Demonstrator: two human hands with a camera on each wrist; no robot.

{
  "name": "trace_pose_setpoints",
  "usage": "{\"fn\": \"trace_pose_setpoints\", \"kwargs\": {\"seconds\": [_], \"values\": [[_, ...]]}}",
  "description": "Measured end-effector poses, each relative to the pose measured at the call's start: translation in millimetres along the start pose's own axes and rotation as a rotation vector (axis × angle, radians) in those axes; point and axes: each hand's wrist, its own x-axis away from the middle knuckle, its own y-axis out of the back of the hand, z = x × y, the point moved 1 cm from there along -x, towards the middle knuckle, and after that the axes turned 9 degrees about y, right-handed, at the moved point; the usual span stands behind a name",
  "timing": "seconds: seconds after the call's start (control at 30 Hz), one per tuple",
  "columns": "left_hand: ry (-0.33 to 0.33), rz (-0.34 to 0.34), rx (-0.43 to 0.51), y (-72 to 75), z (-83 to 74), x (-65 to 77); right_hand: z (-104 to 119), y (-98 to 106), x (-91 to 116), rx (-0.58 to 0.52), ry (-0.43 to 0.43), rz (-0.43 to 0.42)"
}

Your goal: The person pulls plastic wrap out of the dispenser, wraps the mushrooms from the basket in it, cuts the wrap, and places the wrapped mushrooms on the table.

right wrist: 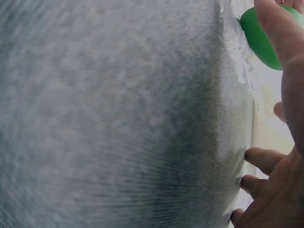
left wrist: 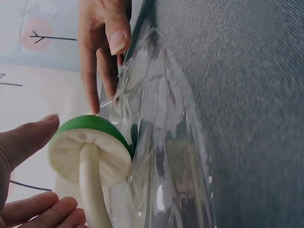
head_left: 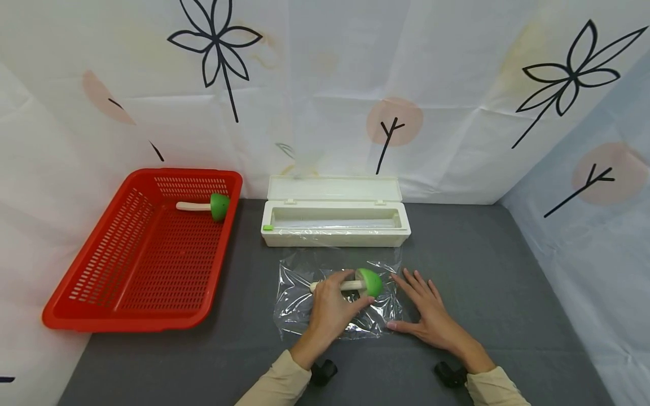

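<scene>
A toy mushroom (head_left: 373,282) with a green cap and pale stem lies on a sheet of clear plastic wrap (head_left: 294,304), its cap toward the right. My left hand (head_left: 330,307) reaches over the stem, thumb near the cap. In the left wrist view, thumb (left wrist: 35,137) and fingers (left wrist: 45,209) stand apart beside the mushroom, not curled round it. At the wrap's right edge, my right hand (head_left: 431,317) spreads its straight fingers low over the table. The right wrist view has the green cap (right wrist: 261,40) partly hidden behind that hand's thumb.
Behind the wrap stands a white wrap dispenser (head_left: 335,239), lid raised, with a small green tab (head_left: 268,228) at its left. A red basket (head_left: 152,324) on the left holds another green-capped mushroom (head_left: 219,207). Printed cloth (head_left: 325,84) hangs around the grey table (head_left: 477,270).
</scene>
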Motion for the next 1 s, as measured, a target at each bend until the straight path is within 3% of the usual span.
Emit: {"fn": "trace_pose_setpoints", "kwargs": {"seconds": [0.3,0.43,0.63,0.83,1.0], "values": [[0.016,-0.004,0.018,26.9,12.8,2.4,4.0,5.3,0.2,-0.02,-0.022,-0.063],[0.002,-0.005,0.01,47.0,25.2,5.5,5.8,7.7,1.7,-0.001,0.054,-0.155],[-0.056,0.0,0.075,80.0,52.9,5.3,4.7,8.7,4.0,-0.015,0.174,-0.248],[-0.092,0.04,0.047,109.4,85.3,9.2,2.6,8.9,8.1,-0.103,0.191,-0.213],[-0.078,0.156,-0.062,124.5,105.9,15.3,1.3,8.3,9.6,-0.127,0.169,-0.139]]}}
